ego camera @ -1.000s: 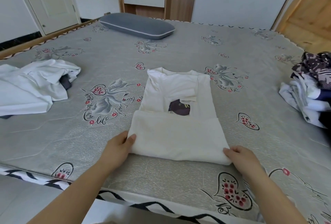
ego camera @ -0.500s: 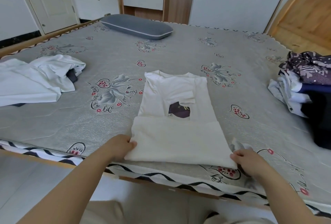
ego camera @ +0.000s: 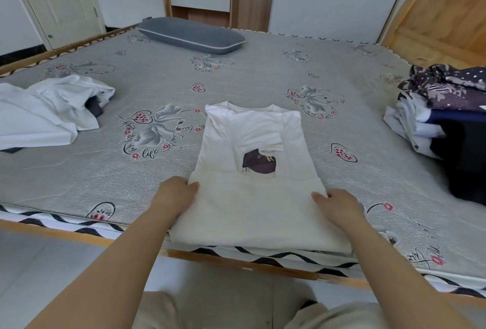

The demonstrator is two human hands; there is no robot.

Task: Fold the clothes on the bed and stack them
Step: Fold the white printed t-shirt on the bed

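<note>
The left hand (ego camera: 175, 198) gripped the left edge of the white T-shirt (ego camera: 253, 170) at the upper corner of its turned-up lower panel, fingers curled onto the cloth. The shirt lay flat on the bed (ego camera: 249, 76) directly between the two hands, its long axis running straight away from the person, neckline at the far end and the doubled lower panel at the near end, part of it overhanging the bed's near edge. A dark print (ego camera: 259, 163) showed just beyond the panel's upper edge. The right hand (ego camera: 338, 203) held the matching right corner of the same panel, thumb and fingers on the fabric; whether cloth was pinched underneath could not be told. Both hands stood level with each other and equally near the shirt, so the coming fold, judged from this layout, would carry the panel away from the hands along the long axis toward the neckline. To the left of the left hand, well apart, lay a loose heap of white clothes (ego camera: 50, 115); to the right of the right hand, well apart, stood a pile of dark and pale clothes (ego camera: 444, 115). Compared with the frame half a second before, both hands had shifted from the panel's near corners to its far corners, and the shirt sat closer to the bed's edge.
</note>
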